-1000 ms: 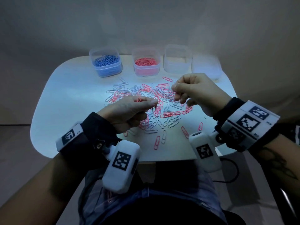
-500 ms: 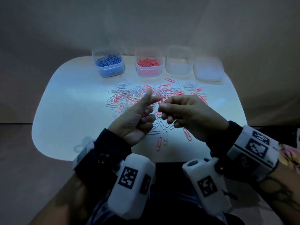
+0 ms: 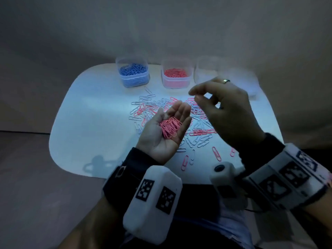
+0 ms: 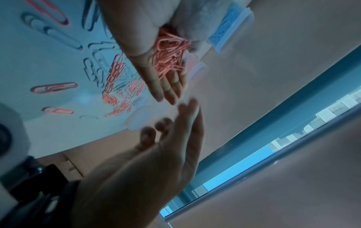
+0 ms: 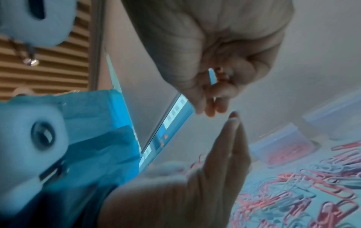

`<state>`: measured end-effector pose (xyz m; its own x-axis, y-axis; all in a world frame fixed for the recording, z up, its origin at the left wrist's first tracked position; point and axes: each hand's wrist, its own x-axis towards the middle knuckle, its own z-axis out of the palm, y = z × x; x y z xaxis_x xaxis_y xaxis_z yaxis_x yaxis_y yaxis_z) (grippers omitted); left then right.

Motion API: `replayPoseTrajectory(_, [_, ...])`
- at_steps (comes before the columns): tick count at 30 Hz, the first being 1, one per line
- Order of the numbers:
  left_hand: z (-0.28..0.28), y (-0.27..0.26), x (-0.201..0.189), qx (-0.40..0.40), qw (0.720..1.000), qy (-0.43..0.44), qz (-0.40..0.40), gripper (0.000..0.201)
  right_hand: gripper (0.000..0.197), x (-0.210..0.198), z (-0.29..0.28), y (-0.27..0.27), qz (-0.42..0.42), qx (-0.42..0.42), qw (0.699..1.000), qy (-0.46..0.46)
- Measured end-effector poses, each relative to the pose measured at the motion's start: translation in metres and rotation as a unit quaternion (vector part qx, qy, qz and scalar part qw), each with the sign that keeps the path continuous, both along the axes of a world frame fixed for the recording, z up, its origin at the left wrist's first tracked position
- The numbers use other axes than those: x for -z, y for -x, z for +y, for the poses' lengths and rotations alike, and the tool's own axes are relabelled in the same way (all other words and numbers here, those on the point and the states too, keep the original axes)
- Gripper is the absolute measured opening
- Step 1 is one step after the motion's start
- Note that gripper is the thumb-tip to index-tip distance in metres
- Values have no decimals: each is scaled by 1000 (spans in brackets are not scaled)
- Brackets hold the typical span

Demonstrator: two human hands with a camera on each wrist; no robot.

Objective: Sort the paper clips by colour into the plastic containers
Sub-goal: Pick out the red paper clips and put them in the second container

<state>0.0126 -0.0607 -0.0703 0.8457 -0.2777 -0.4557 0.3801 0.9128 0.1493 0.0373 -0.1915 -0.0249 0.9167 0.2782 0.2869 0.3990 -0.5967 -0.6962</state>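
Observation:
My left hand [image 3: 179, 112] lies palm up above the table, fingers nearly straight, carrying a heap of pink clips [image 3: 170, 128] on the palm; the left wrist view shows the same heap [image 4: 170, 57]. My right hand [image 3: 194, 95] hovers just right of and beyond it, fingers loosely curled, thumb and forefinger apart with nothing seen between them. Mixed pink and white clips [image 3: 201, 130] are scattered beneath both hands. At the back stand a blue-clip container [image 3: 133, 76], a pink-clip container [image 3: 175, 78] and a clear container [image 3: 206, 71].
The white table [image 3: 89, 114] has a rounded front edge close to my body. Another pale plastic piece [image 3: 251, 83] sits at the back right, partly behind my right hand. Loose pink clips [image 3: 215, 153] lie near the front edge. Bare tabletop spreads to the left.
My left hand turned palm up and uncurled, showing the pink clips it carries. My right hand left its pinch by the left fingers, lifted away toward the back right and loosened.

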Motion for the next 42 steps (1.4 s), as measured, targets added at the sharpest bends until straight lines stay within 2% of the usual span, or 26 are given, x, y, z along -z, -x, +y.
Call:
replayPoseTrajectory(1, [6, -3, -2, 9, 1000, 8, 9, 53, 17, -1, -1, -13, 14, 12, 1000, 23])
replayPoseTrajectory(3, [16, -13, -7, 27, 999, -13, 12, 56, 27, 4, 4, -47, 57, 7, 990, 131])
replayPoseTrajectory(5, [26, -25, -17, 43, 996, -74, -24, 61, 36, 11, 18, -80, 63, -24, 969, 236])
replayPoseTrajectory(8, [38, -46, -34, 63, 980, -166, -88, 63, 44, 17, 37, -112, 60, -69, 941, 324])
replayPoseTrajectory(11, [47, -78, -50, 111, 942, -282, -141, 65, 34, 10, 40, -125, 73, -52, 931, 353])
replayPoseTrajectory(14, [44, -120, -61, 162, 877, -423, -162, 59, 31, 7, 39, -125, 74, -42, 936, 343])
replayPoseTrajectory(15, [40, -132, -63, 178, 842, -482, -166, 52, 30, 9, 38, -125, 70, -46, 939, 335])
replayPoseTrajectory(16, [35, -143, -64, 196, 793, -552, -168, 46, 29, 13, 37, -125, 65, -49, 941, 330])
replayPoseTrajectory(17, [29, -152, -64, 220, 730, -623, -174, 39, 28, 15, 37, -125, 65, -47, 941, 328])
replayPoseTrajectory(20, [18, -165, -62, 302, 483, -796, -207, 16, 29, 20, 37, -127, 69, -35, 939, 334])
replayPoseTrajectory(21, [16, -165, -59, 317, 413, -827, -213, 10, 30, 20, 37, -127, 70, -34, 938, 337])
replayPoseTrajectory(22, [16, -163, -56, 321, 365, -848, -212, 16, 30, 20, 37, -128, 70, -35, 940, 333])
replayPoseTrajectory(23, [17, -162, -53, 323, 348, -854, -213, 25, 30, 20, 36, -127, 71, -36, 941, 330])
replayPoseTrajectory(24, [20, -161, -51, 324, 362, -847, -217, 33, 30, 20, 35, -127, 69, -38, 942, 327])
replayPoseTrajectory(27, [34, -155, -51, 283, 451, -812, -238, 51, 26, 21, 33, -127, 69, -44, 946, 314])
replayPoseTrajectory(29, [44, -151, -58, 200, 487, -817, -232, 47, 27, 19, 32, -125, 78, -41, 950, 298])
replayPoseTrajectory(30, [48, -148, -62, 154, 492, -826, -226, 44, 28, 17, 30, -125, 80, -37, 955, 281])
replayPoseTrajectory(31, [52, -143, -65, 119, 484, -838, -223, 40, 28, 12, 27, -123, 85, -30, 961, 262])
replayPoseTrajectory(33, [60, -129, -69, 108, 438, -864, -224, 32, 26, 2, 16, -118, 86, -16, 971, 222])
replayPoseTrajectory(35, [68, -107, -68, 183, 393, -873, -222, 23, 16, -8, 1, -108, 68, -1, 975, 210])
replayPoseTrajectory(36, [70, -94, -65, 238, 385, -866, -212, 23, 11, -11, -5, -101, 68, 6, 973, 221])
replayPoseTrajectory(38, [69, -67, -54, 339, 372, -843, -190, 26, 6, -11, -12, -83, 108, -8, 953, 284])
replayPoseTrajectory(41, [63, -44, -38, 397, 285, -847, -209, 27, 6, -1, -9, -61, 164, -87, 910, 372])
replayPoseTrajectory(42, [60, -39, -34, 401, 274, -847, -217, 28, 9, 3, -7, -57, 170, -98, 906, 375])
